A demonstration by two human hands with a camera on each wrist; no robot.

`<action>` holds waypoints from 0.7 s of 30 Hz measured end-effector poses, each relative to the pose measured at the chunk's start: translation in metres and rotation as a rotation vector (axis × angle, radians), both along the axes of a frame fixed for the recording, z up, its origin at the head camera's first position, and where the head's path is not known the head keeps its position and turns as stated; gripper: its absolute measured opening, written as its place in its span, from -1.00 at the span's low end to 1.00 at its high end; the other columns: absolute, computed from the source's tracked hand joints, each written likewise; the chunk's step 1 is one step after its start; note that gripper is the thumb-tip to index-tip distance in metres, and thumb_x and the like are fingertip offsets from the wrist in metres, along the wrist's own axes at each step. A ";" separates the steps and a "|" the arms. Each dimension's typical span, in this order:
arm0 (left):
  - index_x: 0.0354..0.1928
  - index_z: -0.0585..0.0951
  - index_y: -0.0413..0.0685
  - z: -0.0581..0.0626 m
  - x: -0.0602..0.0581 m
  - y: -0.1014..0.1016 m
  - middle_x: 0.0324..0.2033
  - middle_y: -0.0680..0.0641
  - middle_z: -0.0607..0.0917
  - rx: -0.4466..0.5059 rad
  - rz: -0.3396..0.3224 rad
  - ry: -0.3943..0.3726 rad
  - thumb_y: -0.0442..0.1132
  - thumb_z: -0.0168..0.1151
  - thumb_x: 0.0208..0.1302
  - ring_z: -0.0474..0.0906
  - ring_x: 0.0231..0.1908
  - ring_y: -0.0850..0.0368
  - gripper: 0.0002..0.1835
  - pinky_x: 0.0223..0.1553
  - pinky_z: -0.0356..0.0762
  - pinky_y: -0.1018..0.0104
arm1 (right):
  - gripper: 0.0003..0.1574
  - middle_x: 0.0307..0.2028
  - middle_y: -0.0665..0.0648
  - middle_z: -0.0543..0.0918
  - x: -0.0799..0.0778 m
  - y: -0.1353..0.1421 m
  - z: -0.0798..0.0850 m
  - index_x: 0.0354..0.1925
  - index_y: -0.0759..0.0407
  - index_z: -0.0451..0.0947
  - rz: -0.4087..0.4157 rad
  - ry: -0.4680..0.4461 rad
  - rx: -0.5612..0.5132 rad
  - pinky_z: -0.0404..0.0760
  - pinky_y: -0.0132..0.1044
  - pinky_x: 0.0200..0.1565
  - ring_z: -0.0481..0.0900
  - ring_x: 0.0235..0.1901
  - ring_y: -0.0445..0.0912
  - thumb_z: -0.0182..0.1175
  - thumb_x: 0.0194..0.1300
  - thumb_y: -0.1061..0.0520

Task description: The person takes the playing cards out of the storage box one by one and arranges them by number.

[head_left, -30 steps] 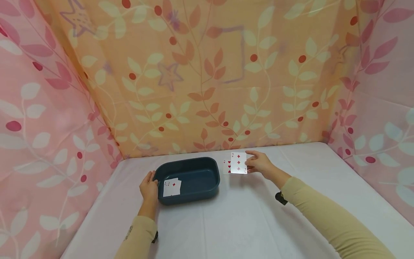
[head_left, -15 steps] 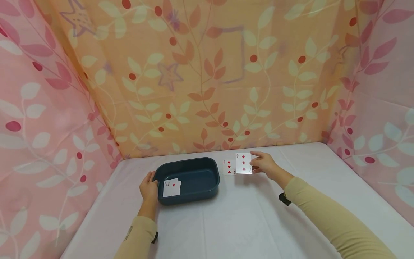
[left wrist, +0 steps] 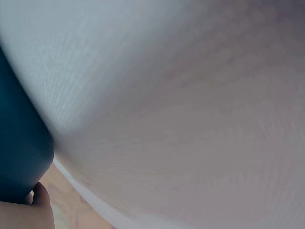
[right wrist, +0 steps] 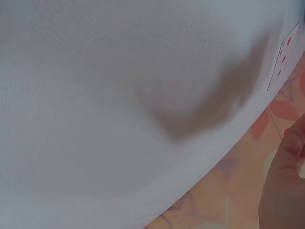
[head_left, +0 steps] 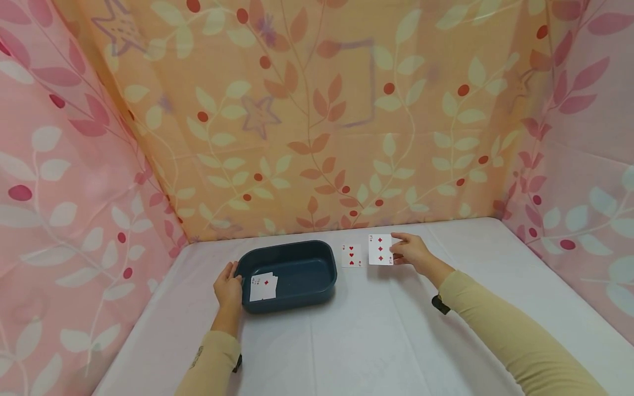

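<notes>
My left hand (head_left: 228, 285) grips the left end of a dark blue rectangular tray (head_left: 297, 301), with the thumb at its rim. In the left wrist view, part of the hand (left wrist: 28, 214) shows against the tray's side (left wrist: 24, 138). Inside the tray, at its left, lie a few overlapping playing cards (head_left: 263, 287), the top one showing a red diamond. My right hand (head_left: 412, 252) pinches a three of diamonds card (head_left: 380, 249) by its right edge, raised above the table. Just left of it, a three of hearts card (head_left: 351, 256) lies face up. In the right wrist view the held card is hidden.
A white cloth covers the table (head_left: 356, 341). A patterned orange curtain (head_left: 317, 137) rises behind its far edge, with pink patterned curtains (head_left: 64, 165) at the sides. The three of hearts lies between the tray and the right hand.
My right hand has moved right with the three of diamonds, uncovering the three of hearts that was partly behind it. The left hand and tray have stayed put.
</notes>
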State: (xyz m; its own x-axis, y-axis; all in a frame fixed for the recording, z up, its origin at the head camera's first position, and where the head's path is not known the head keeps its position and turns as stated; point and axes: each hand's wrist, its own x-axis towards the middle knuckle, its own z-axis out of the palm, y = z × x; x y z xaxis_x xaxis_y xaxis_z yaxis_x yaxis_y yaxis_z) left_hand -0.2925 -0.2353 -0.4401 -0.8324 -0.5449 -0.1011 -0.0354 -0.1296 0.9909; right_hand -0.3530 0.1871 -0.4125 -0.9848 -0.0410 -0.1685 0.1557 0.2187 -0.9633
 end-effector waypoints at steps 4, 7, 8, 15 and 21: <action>0.47 0.12 -0.25 0.000 0.000 0.000 0.40 -0.20 0.25 -0.005 0.000 -0.006 -0.59 -0.21 0.39 0.09 0.42 0.02 -0.39 0.38 0.04 0.20 | -0.25 -0.23 0.21 0.56 -0.001 0.003 -0.003 0.44 0.38 0.09 -0.002 0.005 0.003 0.66 -0.36 -0.38 0.59 -0.46 -0.18 0.09 0.36 0.35; 0.47 0.12 -0.25 0.001 0.001 0.001 0.40 -0.20 0.25 -0.006 0.000 -0.005 -0.59 -0.21 0.38 0.09 0.42 0.01 -0.38 0.38 0.03 0.19 | -0.27 -0.26 0.21 0.57 -0.002 0.004 -0.005 0.43 0.40 0.10 -0.007 0.005 0.016 0.66 -0.35 -0.38 0.59 -0.46 -0.18 0.08 0.36 0.35; 0.47 0.12 -0.26 0.001 0.001 0.000 0.40 -0.20 0.26 -0.005 0.000 -0.003 -0.60 -0.21 0.37 0.10 0.42 0.01 -0.38 0.38 0.03 0.19 | -0.27 -0.27 0.20 0.57 -0.002 0.004 -0.005 0.42 0.40 0.11 -0.011 0.003 0.022 0.66 -0.35 -0.38 0.59 -0.46 -0.18 0.07 0.36 0.35; 0.46 0.12 -0.28 0.000 0.001 0.000 0.39 -0.21 0.25 0.003 0.003 0.005 -0.60 -0.22 0.37 0.09 0.42 0.00 -0.39 0.38 0.03 0.19 | -0.31 -0.23 0.24 0.56 -0.005 0.006 -0.011 0.40 0.44 0.15 -0.025 -0.008 0.048 0.64 -0.37 -0.40 0.57 -0.46 -0.18 0.04 0.35 0.37; 0.46 0.13 -0.28 -0.002 -0.001 -0.001 0.40 -0.21 0.26 0.008 0.002 0.013 -0.61 -0.21 0.36 0.09 0.42 0.01 -0.38 0.38 0.03 0.19 | -0.34 -0.14 0.32 0.55 -0.010 0.010 -0.016 0.38 0.46 0.17 -0.039 -0.023 0.070 0.63 -0.37 -0.40 0.56 -0.44 -0.17 0.03 0.36 0.37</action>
State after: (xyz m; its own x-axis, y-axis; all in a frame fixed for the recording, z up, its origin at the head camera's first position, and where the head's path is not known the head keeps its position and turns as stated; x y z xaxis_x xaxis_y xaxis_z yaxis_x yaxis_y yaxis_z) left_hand -0.2932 -0.2363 -0.4419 -0.8327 -0.5456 -0.0948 -0.0224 -0.1379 0.9902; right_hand -0.3627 0.1968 -0.4282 -0.9813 0.0102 -0.1924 0.1876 0.2784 -0.9419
